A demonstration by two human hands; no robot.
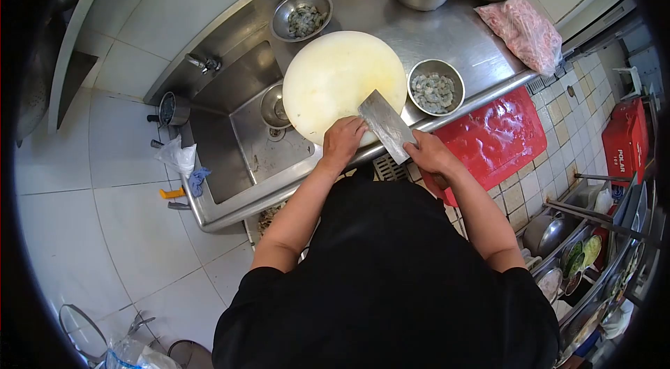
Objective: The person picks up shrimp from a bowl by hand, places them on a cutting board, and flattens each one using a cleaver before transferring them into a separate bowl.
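Note:
A broad metal cleaver (386, 124) lies over the near right edge of a round white cutting board (342, 76). My right hand (430, 154) is closed around its handle end, just off the board. Close to the blade's left side, my left hand (343, 140) rests at the board's near edge with its fingers bent together; whatever is under the fingertips is hidden. Beside the board on the right stands a steel bowl (459, 93) with peeled shrimp (433, 92). Behind the board, another steel bowl (278, 23) contains greyish shrimp (306, 20).
Left of the board is a steel sink (244, 159) with a bowl (271, 107) inside, under a faucet (203, 62). A larger steel bowl (421, 0) and a bag of pink meat (523, 32) sit on the counter. A red plastic sheet or board (499, 142) lies below the counter's edge.

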